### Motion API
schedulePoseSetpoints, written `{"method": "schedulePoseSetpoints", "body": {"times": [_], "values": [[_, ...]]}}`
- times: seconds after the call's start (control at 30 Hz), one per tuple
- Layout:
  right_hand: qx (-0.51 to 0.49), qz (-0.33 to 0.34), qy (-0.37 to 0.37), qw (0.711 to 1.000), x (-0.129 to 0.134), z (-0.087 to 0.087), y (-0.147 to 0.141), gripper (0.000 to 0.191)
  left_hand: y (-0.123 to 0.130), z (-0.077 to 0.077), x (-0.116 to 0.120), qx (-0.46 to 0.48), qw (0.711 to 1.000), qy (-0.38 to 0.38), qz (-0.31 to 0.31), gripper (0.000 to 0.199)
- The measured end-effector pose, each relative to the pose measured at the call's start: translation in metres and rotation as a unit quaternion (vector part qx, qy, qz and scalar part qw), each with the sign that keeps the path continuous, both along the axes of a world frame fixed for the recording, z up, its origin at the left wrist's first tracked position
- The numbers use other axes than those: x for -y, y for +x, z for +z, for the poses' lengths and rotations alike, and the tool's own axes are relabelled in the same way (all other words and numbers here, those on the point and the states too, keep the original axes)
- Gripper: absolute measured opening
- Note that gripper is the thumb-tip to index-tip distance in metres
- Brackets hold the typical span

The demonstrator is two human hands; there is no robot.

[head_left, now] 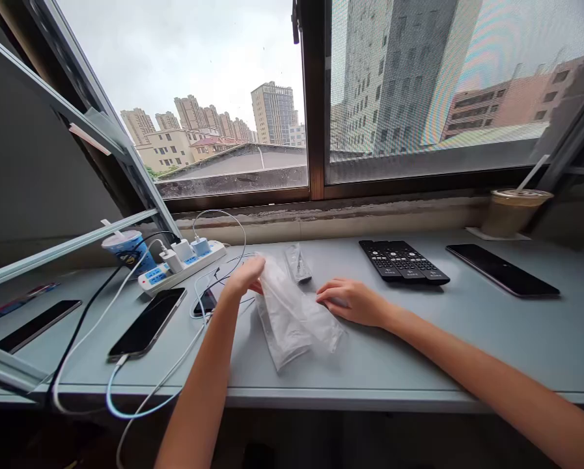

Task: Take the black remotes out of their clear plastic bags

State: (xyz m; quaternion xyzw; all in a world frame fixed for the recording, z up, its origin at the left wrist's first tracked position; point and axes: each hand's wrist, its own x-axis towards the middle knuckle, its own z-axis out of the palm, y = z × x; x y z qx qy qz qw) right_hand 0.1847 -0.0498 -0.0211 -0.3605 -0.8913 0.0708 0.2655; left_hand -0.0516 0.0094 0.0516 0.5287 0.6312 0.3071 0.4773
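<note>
My left hand [247, 275] is closed on the upper end of a clear plastic bag [292, 316], which hangs crumpled onto the grey desk. More than one layer of thin plastic seems to lie there. My right hand [353, 301] rests palm down on the desk just right of the bag, fingers loosely stretched and apart from the plastic, holding nothing that I can see. Between and beyond the hands lies a remote control in a clear sleeve [297, 263]. Several black remote controls [403, 262] lie side by side farther right.
At left are a phone [148, 322] on a cable, a power strip [181, 267] with chargers, a blue cup [131, 251] and another phone [38, 326]. A smaller phone [205, 303] lies behind my left wrist. A black tablet [501, 269] and a drink cup [514, 212] stand right.
</note>
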Motion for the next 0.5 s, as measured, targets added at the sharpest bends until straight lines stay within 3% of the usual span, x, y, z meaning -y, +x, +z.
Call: {"method": "schedulePoseSetpoints", "body": {"times": [0.23, 0.33, 0.5], "values": [[-0.001, -0.002, -0.008, 1.000, 0.001, 0.001, 0.000, 0.023, -0.008, -0.001, 0.000, -0.198, 0.980, 0.027, 0.003, 0.007], [-0.001, -0.003, -0.008, 1.000, 0.001, 0.001, 0.001, 0.024, -0.010, -0.001, -0.003, -0.275, 0.959, 0.041, 0.054, 0.013], [0.005, -0.001, -0.004, 1.000, 0.000, 0.001, 0.001, 0.024, -0.011, 0.000, -0.006, -0.347, 0.920, 0.138, 0.117, 0.011]]}}
